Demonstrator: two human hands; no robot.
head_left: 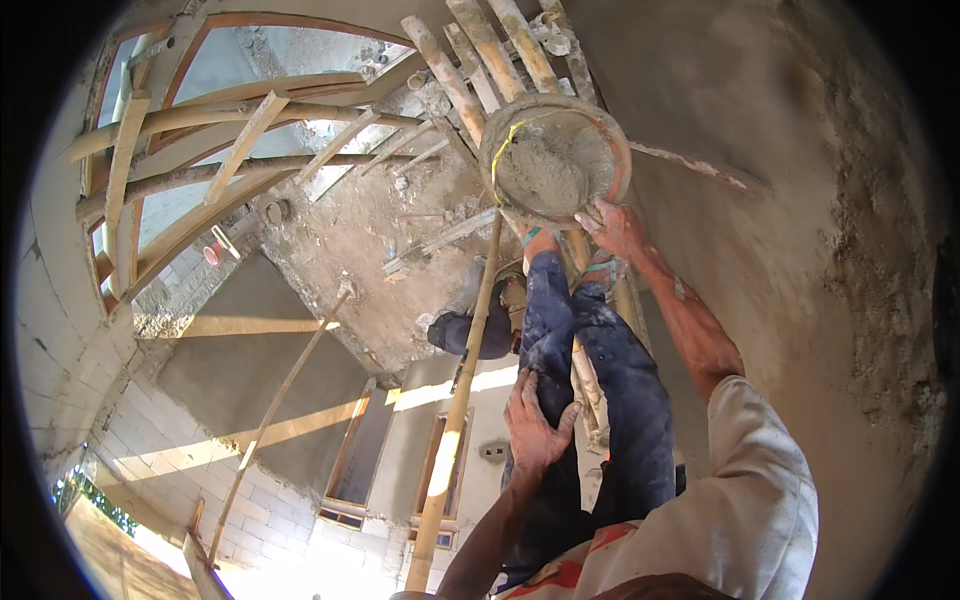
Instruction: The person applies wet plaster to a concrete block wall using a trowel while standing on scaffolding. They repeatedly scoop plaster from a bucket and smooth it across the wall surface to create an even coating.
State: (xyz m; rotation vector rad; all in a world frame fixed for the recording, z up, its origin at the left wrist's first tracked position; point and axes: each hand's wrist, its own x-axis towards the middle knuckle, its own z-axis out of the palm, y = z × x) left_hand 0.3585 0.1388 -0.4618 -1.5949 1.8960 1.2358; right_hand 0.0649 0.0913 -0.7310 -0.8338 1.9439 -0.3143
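A round bucket (622, 146) of wet grey mortar (545, 170) sits on a platform of bamboo poles, with a yellow strip along its inner edge. My right hand (614, 230) is closed on the bucket's near right rim, thumb and fingers at the edge. Lower down, my left hand (537, 418) lies on my left leg near the knee, its fingers stretched over the dark trousers and holding nothing. My sandalled feet (540, 242) stand on the poles just below the bucket.
Bamboo poles (487, 45) run out beyond the bucket, high above the dirt floor (400, 230). One upright pole (460, 400) passes left of my legs. Another person (470, 325) is below. A plastered wall (800, 250) rises close on my right; wooden window frames (180, 210) stand left.
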